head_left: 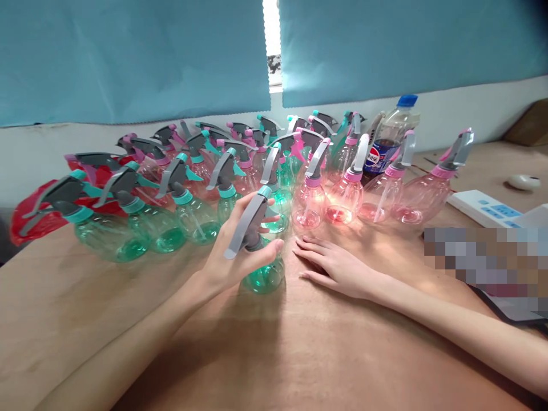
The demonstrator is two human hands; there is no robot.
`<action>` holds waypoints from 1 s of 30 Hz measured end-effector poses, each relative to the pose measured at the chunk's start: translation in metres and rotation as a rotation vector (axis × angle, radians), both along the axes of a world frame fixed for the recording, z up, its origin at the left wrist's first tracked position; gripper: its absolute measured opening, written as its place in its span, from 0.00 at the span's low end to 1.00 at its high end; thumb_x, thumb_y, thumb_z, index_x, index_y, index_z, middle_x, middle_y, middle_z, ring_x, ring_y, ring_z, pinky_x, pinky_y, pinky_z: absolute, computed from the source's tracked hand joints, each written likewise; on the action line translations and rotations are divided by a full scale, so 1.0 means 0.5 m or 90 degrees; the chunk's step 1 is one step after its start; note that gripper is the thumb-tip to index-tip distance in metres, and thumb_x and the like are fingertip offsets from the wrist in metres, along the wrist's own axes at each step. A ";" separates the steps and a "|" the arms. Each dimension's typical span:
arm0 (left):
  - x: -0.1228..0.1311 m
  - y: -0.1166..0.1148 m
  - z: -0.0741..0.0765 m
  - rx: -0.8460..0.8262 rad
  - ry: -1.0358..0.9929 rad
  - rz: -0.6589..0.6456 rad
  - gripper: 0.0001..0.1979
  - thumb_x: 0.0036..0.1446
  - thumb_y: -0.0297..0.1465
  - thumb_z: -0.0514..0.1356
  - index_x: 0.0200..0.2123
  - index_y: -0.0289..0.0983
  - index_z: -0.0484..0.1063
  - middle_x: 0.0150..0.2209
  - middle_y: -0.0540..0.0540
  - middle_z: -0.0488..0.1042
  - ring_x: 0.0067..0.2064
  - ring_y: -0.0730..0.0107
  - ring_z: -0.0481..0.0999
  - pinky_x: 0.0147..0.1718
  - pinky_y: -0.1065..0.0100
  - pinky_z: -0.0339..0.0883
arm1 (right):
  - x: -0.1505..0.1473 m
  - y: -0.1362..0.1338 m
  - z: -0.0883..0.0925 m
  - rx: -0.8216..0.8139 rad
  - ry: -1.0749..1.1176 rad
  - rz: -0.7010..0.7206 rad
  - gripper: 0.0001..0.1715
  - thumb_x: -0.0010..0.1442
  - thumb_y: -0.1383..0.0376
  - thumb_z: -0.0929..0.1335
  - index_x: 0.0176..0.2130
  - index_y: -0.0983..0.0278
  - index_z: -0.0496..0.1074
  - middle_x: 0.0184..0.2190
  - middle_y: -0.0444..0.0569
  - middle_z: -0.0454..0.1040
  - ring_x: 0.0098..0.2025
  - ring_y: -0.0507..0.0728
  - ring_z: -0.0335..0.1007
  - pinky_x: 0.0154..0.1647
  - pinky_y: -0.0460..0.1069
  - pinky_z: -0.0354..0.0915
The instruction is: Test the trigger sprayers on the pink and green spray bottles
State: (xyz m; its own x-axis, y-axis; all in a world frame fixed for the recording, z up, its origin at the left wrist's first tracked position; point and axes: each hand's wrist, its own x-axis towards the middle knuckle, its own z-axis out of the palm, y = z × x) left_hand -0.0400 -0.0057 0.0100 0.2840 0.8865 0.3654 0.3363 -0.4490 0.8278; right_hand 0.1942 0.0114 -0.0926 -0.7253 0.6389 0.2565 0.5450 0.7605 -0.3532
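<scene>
My left hand (237, 254) is wrapped round the neck of a green spray bottle (263, 274) that stands on the wooden table (265, 354), its grey trigger head (248, 225) between my fingers. My right hand (331, 265) lies flat and open on the table just right of that bottle, fingers pointing left, holding nothing. Behind both hands stand rows of spray bottles: green ones (166, 228) to the left, pink ones (346, 197) to the right.
A Pepsi bottle (385, 151) with a blue cap stands behind the pink row. A white power strip (488, 208) and a white mouse (524, 181) lie at the right. Red plastic bags (25, 220) sit at the far left. Blue curtains hang behind.
</scene>
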 end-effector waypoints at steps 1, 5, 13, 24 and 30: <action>-0.005 -0.004 0.000 0.011 0.015 0.008 0.34 0.54 0.32 0.65 0.61 0.44 0.56 0.57 0.40 0.70 0.51 0.57 0.79 0.45 0.57 0.76 | 0.000 -0.001 0.004 0.005 -0.008 0.000 0.29 0.69 0.53 0.62 0.63 0.65 0.66 0.64 0.61 0.66 0.65 0.68 0.61 0.63 0.67 0.62; -0.034 -0.024 -0.013 0.014 0.092 0.029 0.38 0.50 0.34 0.68 0.62 0.42 0.55 0.52 0.41 0.74 0.51 0.55 0.77 0.49 0.53 0.73 | -0.002 -0.006 0.027 0.004 -0.037 0.003 0.24 0.68 0.56 0.63 0.59 0.64 0.69 0.61 0.60 0.69 0.62 0.68 0.67 0.57 0.63 0.69; -0.075 -0.067 -0.042 -0.055 0.176 0.049 0.27 0.53 0.44 0.67 0.52 0.38 0.66 0.53 0.39 0.74 0.54 0.50 0.74 0.53 0.50 0.68 | -0.026 -0.005 0.078 0.000 -0.065 -0.025 0.18 0.68 0.59 0.63 0.52 0.64 0.72 0.53 0.57 0.76 0.54 0.63 0.74 0.51 0.58 0.73; -0.255 -0.189 -0.017 -0.016 0.220 0.166 0.23 0.51 0.39 0.66 0.50 0.43 0.68 0.49 0.44 0.77 0.50 0.51 0.77 0.50 0.53 0.72 | -0.231 -0.016 0.149 -0.027 -0.017 0.016 0.12 0.66 0.62 0.66 0.48 0.61 0.74 0.41 0.50 0.80 0.33 0.56 0.78 0.36 0.52 0.72; -0.430 -0.269 -0.023 -0.006 0.188 0.374 0.19 0.54 0.44 0.64 0.48 0.44 0.70 0.48 0.45 0.77 0.51 0.49 0.77 0.50 0.51 0.73 | -0.423 -0.015 0.183 -0.050 0.101 0.102 0.15 0.65 0.61 0.67 0.51 0.63 0.73 0.45 0.51 0.78 0.32 0.54 0.77 0.38 0.51 0.71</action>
